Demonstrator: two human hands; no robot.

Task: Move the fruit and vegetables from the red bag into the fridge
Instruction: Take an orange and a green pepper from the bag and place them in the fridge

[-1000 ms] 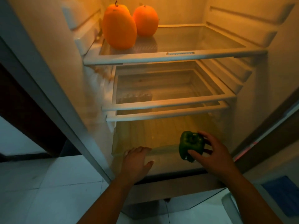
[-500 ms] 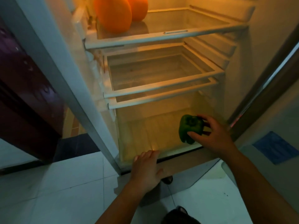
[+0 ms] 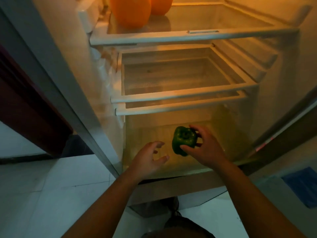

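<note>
Since half a second ago the left hand point(image 3: 149, 158) has lifted off the near edge of the drawer point(image 3: 197, 171) and the green pepper point(image 3: 183, 140) has swung a little to the left, its stem end now turned up toward the camera. The pepper sits in the right hand point(image 3: 205, 150), held in the air just over the open clear drawer at the bottom of the fridge point(image 3: 283, 83), not yet set down. It looks light, hollow and firm, with a waxy skin that could slip. A grip across its broad shoulders suits it best, not a pinch on the stem. The right hand does just that: thumb on the near side, fingers point(image 3: 194, 128) curled over the far side, wrist bent inward and forearm reaching in from the near right. The left hand hovers beside it over the drawer, palm facing right, its fingers loosely spread and holding nothing. Two orange fruits point(image 3: 130, 12) already stand on the top shelf point(image 3: 188, 36), far left.
</note>
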